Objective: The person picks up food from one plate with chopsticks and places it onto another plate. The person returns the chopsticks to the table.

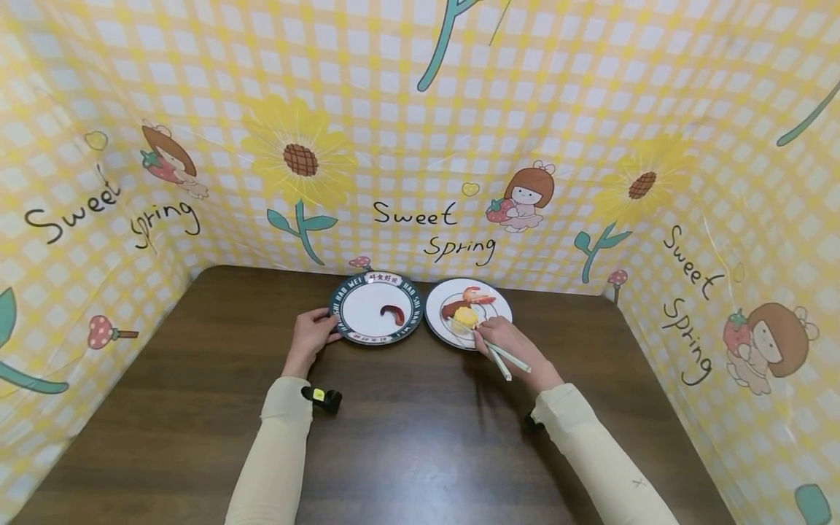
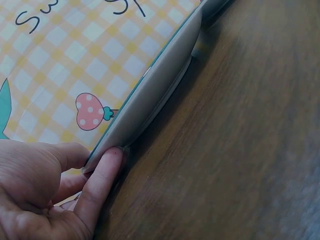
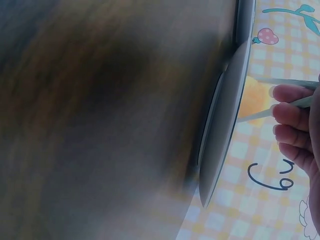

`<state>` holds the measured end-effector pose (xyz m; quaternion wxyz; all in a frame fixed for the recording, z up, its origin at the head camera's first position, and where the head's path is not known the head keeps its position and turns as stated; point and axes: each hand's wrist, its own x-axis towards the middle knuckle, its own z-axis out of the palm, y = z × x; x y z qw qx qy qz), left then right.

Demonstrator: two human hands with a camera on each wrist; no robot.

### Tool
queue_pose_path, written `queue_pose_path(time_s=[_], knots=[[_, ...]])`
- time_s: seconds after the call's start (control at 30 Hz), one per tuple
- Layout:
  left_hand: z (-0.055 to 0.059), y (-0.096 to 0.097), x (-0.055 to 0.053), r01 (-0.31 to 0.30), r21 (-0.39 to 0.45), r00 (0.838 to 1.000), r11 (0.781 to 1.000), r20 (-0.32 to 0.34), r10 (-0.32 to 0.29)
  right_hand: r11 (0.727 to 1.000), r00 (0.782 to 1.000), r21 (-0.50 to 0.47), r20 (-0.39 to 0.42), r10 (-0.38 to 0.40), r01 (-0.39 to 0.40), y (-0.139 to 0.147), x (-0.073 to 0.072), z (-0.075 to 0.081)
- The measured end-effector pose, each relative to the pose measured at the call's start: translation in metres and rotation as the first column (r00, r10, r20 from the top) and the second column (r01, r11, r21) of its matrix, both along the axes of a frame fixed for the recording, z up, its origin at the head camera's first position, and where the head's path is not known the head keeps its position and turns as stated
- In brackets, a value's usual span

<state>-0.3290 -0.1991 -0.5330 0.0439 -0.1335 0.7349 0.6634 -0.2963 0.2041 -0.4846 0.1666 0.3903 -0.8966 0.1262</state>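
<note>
My left hand [image 1: 312, 337] grips the left edge of a green-rimmed white plate [image 1: 361, 313]. In the left wrist view, thumb and fingers pinch its rim, the fingers lying underneath. A curved dark-red piece of food [image 1: 394, 314] lies on this plate. Pale green chopsticks [image 1: 504, 362] are held in my right hand [image 1: 515, 344], over a second white plate [image 1: 436, 312]. Their tips reach a yellow food piece [image 1: 466, 316], with one stick on each side of it in the right wrist view. Whether it is lifted, I cannot tell. A shrimp [image 1: 479, 296] and a reddish-brown piece [image 1: 451, 308] lie beside it.
Both plates stand side by side at the back of a brown wooden table [image 1: 394, 437]. Yellow checked cloth [image 1: 407, 160] with printed flowers and figures walls off the back and both sides. A black wrist camera [image 1: 326, 399] sits at my left cuff.
</note>
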Motion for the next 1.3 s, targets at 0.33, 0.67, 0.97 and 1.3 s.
queue_pose_path(time_s=[0.33,0.67,0.97,1.3], knots=[[-0.0002,-0.0015,0.0031,0.007,0.002,1.000,1.000,-0.005,-0.007,1.000,0.999,-0.011,-0.030,0.020,-0.021,-0.0014,0.0012,0.0033],[-0.0037,-0.0005,0.0026,0.004,0.011,1.000,1.000,0.003,-0.004,0.999,0.998,-0.025,-0.057,0.038,-0.039,0.0016,-0.0004,0.0011],[-0.0026,0.0000,0.0017,-0.003,0.006,1.000,1.000,-0.002,0.003,1.000,0.999,-0.028,-0.047,0.013,-0.014,-0.0017,-0.0013,0.0066],[-0.0017,0.0013,0.0002,0.003,0.010,1.000,1.000,-0.006,-0.003,0.999,0.996,-0.040,-0.082,0.023,-0.026,-0.0049,-0.0053,0.0104]])
